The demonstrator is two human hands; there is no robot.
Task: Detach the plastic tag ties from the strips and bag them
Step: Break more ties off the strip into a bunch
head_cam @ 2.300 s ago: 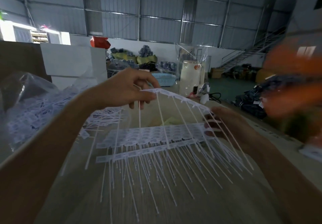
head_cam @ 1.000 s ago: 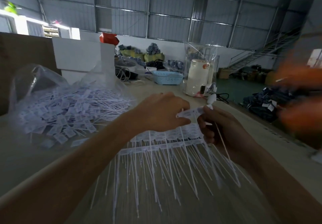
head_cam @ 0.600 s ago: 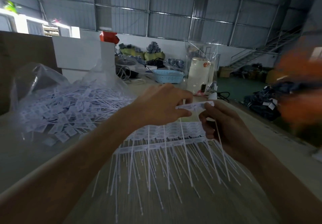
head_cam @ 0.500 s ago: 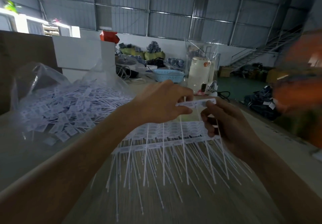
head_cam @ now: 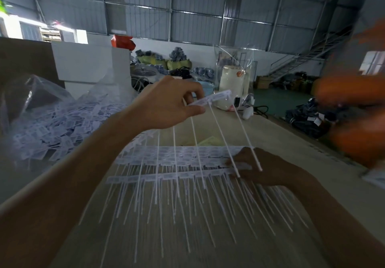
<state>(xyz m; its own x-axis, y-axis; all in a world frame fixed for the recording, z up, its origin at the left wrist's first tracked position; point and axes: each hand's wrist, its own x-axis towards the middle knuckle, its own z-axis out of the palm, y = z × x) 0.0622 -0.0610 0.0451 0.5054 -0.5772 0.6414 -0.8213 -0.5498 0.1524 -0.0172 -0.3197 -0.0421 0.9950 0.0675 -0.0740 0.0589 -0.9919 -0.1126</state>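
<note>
My left hand is raised above the table and pinches one end of a white strip of tag ties, whose thin tails hang down and forward. My right hand is low on the table, its fingers on the right end of a pile of flat tie strips; I cannot tell whether it grips any of them. At the left lies a clear plastic bag heaped with loose white tag ties.
A white box stands behind the bag. A clear-wrapped cream container and a blue basket stand at the table's far end. A blurred person in orange moves at the right. The wooden table runs forward.
My right hand has let go of the raised strip and dropped onto the pile on the table. My left hand has lifted the strip higher, with fewer ties hanging from it.
</note>
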